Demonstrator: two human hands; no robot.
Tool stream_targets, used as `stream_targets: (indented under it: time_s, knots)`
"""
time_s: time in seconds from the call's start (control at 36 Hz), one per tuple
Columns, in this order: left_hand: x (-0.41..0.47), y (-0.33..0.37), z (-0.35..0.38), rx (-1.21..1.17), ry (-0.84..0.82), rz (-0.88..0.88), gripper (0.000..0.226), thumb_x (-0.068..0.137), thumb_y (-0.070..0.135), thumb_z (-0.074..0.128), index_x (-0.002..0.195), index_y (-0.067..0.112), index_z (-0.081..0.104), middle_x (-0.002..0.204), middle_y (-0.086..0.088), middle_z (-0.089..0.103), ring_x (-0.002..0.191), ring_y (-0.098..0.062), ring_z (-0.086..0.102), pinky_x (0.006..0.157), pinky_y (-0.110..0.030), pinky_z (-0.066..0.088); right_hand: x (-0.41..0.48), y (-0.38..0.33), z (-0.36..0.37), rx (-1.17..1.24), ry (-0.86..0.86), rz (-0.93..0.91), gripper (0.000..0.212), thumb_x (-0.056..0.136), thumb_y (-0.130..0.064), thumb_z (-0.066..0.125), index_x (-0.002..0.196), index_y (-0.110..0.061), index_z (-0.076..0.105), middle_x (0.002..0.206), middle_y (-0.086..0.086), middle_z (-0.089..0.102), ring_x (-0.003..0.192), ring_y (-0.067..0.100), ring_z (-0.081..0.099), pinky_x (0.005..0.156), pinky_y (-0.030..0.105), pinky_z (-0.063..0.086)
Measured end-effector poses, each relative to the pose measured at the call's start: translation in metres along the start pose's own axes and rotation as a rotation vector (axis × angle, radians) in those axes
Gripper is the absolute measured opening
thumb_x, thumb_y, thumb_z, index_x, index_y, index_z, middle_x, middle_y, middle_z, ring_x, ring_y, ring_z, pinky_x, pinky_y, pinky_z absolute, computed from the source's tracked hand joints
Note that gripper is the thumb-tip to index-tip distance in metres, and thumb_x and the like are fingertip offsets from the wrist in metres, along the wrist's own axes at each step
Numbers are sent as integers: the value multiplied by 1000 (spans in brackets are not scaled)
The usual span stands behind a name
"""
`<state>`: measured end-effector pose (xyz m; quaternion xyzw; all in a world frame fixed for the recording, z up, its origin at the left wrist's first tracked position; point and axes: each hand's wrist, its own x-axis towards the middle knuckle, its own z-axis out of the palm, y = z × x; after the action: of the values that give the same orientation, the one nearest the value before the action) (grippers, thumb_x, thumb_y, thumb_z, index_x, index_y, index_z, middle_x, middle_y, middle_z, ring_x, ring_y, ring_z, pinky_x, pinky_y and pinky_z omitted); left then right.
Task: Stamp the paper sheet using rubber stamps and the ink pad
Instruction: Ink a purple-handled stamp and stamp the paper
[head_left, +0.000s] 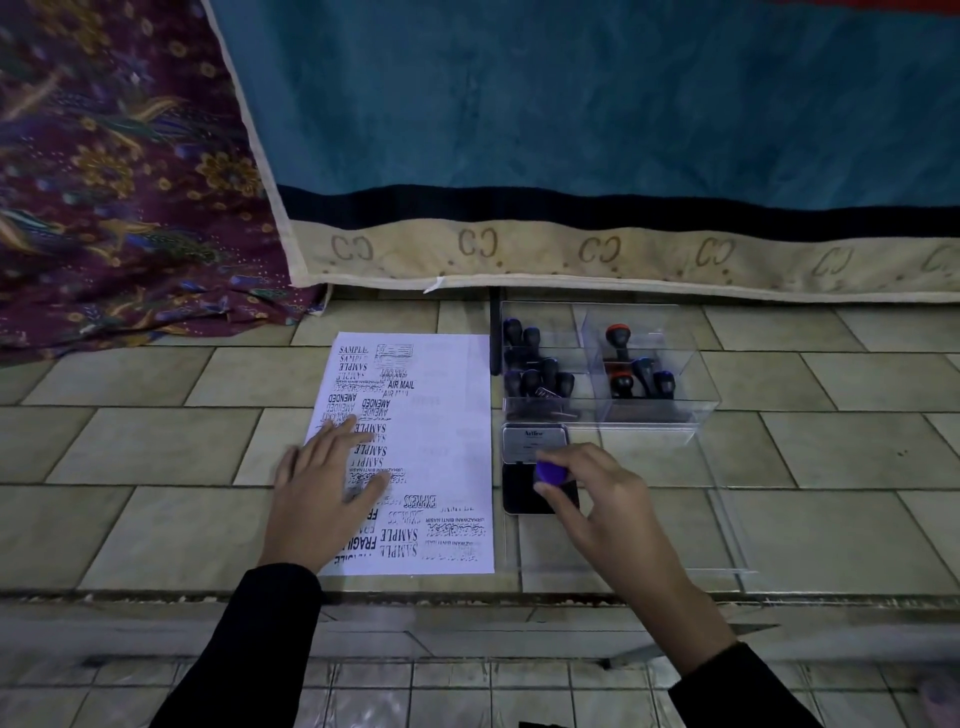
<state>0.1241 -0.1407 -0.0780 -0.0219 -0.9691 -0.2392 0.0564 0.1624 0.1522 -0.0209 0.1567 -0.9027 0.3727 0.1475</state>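
Observation:
A white paper sheet (441, 431) lies on the tiled floor, its left half covered in black stamp prints. My left hand (322, 488) rests flat on the sheet's lower left, fingers spread. To the right of the sheet sits an open ink pad (517, 493) with its lid raised behind it. My right hand (592, 493) grips a rubber stamp with a purple knob (550, 472), held down over the ink pad's black surface. The stamp's base is hidden by my fingers.
Two clear plastic boxes (696, 410) behind the ink pad hold several dark-handled stamps, some with red tops. A clear lid (727, 530) lies flat to the right. A teal blanket (571, 130) and a patterned purple cloth (114, 182) hang at the back. A floor step edge (467, 597) runs near me.

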Motion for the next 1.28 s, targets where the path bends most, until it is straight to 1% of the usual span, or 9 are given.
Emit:
stream_targets:
  time_s: [0.08, 0.28, 0.42, 0.64, 0.72, 0.81, 0.89, 1.11, 1.28]
  knots:
    - [0, 0, 0, 10, -3, -3, 44, 90, 47, 58, 131, 37, 47, 155, 17, 29, 146, -4, 16, 118, -34, 1, -2, -1, 3, -2, -14, -15, 26, 80, -10, 73, 105, -6, 68, 98, 2, 66, 90, 13, 63, 83, 26, 54]
    - [0, 1, 0, 14, -17, -5, 45, 91, 49, 56, 133, 36, 45, 156, 17, 27, 146, -4, 15, 119, -35, 0, 7, -1, 5, 2, 1, 6, 21, 78, -8, 75, 98, -5, 69, 90, 3, 66, 81, 11, 61, 76, 23, 53]
    - [0, 0, 0, 11, -8, 0, 44, 91, 47, 58, 132, 36, 47, 155, 17, 28, 146, -5, 16, 119, -35, 2, 3, 0, 4, 46, -26, -4, 21, 75, -7, 77, 95, -7, 69, 89, 0, 66, 82, 8, 62, 77, 17, 50]
    - [1, -3, 2, 13, -2, 9, 45, 90, 48, 59, 131, 36, 47, 155, 17, 30, 145, -5, 18, 119, -36, 3, 7, 4, 0, 56, -72, 17, 20, 78, -11, 75, 96, -7, 69, 93, -1, 66, 85, 8, 63, 79, 21, 52]
    - [1, -4, 3, 10, 0, 12, 45, 89, 49, 58, 131, 36, 47, 154, 17, 30, 145, -5, 18, 119, -36, 4, 19, 8, -3, 75, -90, 98, 21, 78, -15, 75, 99, -14, 69, 94, -5, 65, 83, 6, 63, 79, 17, 52]
    - [0, -5, 3, 8, 1, 16, 44, 89, 50, 57, 131, 38, 47, 154, 18, 30, 145, -4, 18, 119, -36, 4, 25, 12, -9, 130, -13, 192, 21, 79, -19, 74, 98, -21, 68, 92, -13, 65, 81, -1, 64, 75, 8, 50]
    - [1, -5, 3, 8, 7, 14, 44, 89, 50, 58, 130, 39, 47, 154, 18, 31, 145, -4, 18, 120, -38, 6, 25, 12, -12, 145, 29, 192, 22, 79, -22, 74, 100, -25, 66, 93, -16, 64, 84, -4, 63, 73, 5, 49]
    - [1, -4, 3, 5, 14, 6, 45, 89, 50, 59, 131, 38, 47, 154, 18, 31, 145, -5, 18, 119, -37, 6, 19, 6, 0, 17, -56, 80, 24, 79, -18, 74, 102, -13, 69, 95, -2, 64, 80, 11, 64, 76, 30, 56]
    - [1, -4, 3, 14, 16, 4, 45, 89, 49, 59, 131, 37, 48, 154, 17, 31, 145, -5, 19, 120, -38, 5, 21, 1, 3, -20, -69, 63, 23, 80, -15, 74, 101, -11, 68, 93, -2, 63, 81, 11, 62, 76, 22, 52]
